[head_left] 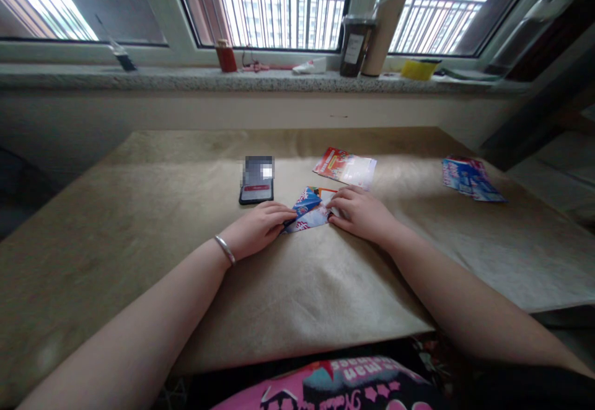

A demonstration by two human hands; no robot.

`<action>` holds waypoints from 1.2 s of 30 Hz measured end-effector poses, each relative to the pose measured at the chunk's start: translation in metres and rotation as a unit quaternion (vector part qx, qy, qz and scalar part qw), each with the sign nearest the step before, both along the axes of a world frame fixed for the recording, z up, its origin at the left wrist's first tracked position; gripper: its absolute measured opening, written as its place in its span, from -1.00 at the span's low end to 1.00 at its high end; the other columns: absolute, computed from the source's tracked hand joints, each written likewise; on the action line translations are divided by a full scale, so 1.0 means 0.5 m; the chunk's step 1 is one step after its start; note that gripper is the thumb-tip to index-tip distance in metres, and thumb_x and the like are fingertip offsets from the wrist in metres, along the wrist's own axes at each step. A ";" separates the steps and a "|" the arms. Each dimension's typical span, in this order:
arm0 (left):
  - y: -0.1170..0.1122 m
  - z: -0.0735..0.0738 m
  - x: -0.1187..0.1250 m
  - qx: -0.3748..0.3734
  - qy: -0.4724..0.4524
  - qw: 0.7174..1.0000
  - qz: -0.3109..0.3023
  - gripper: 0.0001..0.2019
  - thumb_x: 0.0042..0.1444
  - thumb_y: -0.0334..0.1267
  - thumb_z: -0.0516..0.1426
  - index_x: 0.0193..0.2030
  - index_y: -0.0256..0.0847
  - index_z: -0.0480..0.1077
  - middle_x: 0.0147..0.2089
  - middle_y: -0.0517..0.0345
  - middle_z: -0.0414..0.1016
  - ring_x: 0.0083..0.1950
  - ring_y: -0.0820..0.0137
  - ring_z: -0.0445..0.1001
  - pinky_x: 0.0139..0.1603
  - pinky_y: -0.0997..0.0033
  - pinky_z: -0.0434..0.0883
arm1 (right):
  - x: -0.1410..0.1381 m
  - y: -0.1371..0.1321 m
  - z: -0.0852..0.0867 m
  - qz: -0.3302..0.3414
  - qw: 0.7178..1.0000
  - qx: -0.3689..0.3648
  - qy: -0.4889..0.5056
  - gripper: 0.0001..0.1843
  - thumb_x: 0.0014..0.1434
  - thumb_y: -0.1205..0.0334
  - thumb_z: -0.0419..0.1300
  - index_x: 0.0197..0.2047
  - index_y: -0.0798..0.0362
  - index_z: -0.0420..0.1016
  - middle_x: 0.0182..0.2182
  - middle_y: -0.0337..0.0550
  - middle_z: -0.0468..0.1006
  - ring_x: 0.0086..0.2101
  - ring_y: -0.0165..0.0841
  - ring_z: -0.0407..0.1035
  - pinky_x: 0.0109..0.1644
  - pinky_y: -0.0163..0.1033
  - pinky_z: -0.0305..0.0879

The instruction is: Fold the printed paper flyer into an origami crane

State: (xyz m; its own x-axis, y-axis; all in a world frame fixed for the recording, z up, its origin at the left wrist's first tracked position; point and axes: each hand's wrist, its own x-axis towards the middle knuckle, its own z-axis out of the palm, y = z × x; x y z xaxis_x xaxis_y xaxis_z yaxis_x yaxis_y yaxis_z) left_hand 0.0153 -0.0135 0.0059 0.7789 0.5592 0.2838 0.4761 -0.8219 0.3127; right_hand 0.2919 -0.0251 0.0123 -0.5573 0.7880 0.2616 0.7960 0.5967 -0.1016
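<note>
A printed paper sheet (312,217), blue, white and red, lies partly folded on the table in front of me. One blue flap is folded slantwise over its left side. My left hand (260,227) grips the left corner of the paper between closed fingers. At the right side, my right hand (356,212) has its fingers bent and pressed on the sheet's edge, covering part of it. Just beyond the paper lies a red and white printed booklet (346,167). A black phone (257,181) rests flat beyond my left hand, its screen blurred.
Several blue and red folded papers (470,178) lie in a pile at the table's right. The tan table covering (288,298) has slight creases. Along the window sill (176,78) stand a red bottle (226,56), a dark labelled container (356,47), a cardboard tube (388,20) and a yellow item (419,69).
</note>
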 end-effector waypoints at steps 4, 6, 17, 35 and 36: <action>0.004 0.001 -0.008 0.005 0.050 0.999 0.016 -0.67 0.24 -0.33 -0.04 0.09 -0.16 0.38 0.12 0.12 0.43 0.16 0.28 0.29 0.21 0.15 0.28 | 0.004 0.000 0.000 0.003 1.000 -0.005 0.005 -0.71 0.17 0.08 0.13 -0.11 0.01 0.52 -0.11 -0.07 0.51 -0.05 -0.20 0.31 0.08 -0.09 0.24; 0.005 0.007 -0.012 -0.027 0.068 0.997 0.007 -0.66 0.26 -0.31 -0.06 0.10 -0.14 0.37 0.14 0.14 0.41 0.19 0.30 0.28 0.24 0.18 0.25 | 0.004 -0.002 -0.001 0.003 1.000 -0.007 0.005 -0.70 0.18 0.09 0.12 -0.08 0.02 0.51 -0.11 -0.07 0.51 -0.04 -0.20 0.31 0.09 -0.08 0.23; 0.001 0.028 -0.012 -0.089 0.099 0.991 0.000 -0.60 0.15 -0.16 0.12 0.14 -0.13 0.33 0.21 0.10 0.34 0.29 0.26 0.18 0.29 0.16 0.14 | 0.005 0.000 0.001 -0.002 1.000 -0.011 0.012 -0.71 0.19 0.12 0.10 -0.07 0.02 0.50 -0.08 -0.06 0.50 -0.02 -0.20 0.30 0.09 -0.07 0.23; 0.005 0.025 -0.011 -0.063 0.079 0.995 -0.014 -0.64 0.15 -0.21 0.13 0.10 -0.15 0.36 0.16 0.05 0.39 0.22 0.27 0.26 0.26 0.14 0.17 | -0.004 0.004 -0.006 -0.019 1.000 -0.006 0.010 -0.65 0.22 0.16 0.05 0.00 0.07 0.48 -0.01 -0.03 0.48 -0.03 -0.19 0.33 0.07 -0.09 0.26; 0.006 0.025 -0.010 -0.060 0.078 0.995 -0.018 -0.65 0.16 -0.21 0.12 0.10 -0.16 0.36 0.15 0.05 0.39 0.22 0.28 0.26 0.26 0.15 0.18 | -0.004 0.006 -0.008 -0.021 1.000 -0.006 0.007 -0.64 0.22 0.17 0.05 0.02 0.08 0.47 0.00 -0.03 0.47 -0.03 -0.20 0.33 0.07 -0.09 0.26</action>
State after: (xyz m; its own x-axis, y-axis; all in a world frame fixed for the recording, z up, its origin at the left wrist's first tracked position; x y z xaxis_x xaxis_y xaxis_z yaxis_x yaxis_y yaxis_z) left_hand 0.0101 -0.0106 0.0185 0.8287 0.5524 0.0905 0.4974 -0.8009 0.3335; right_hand 0.2897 -0.0223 0.0086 -0.5205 0.8132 0.2604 0.8183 0.5622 -0.1200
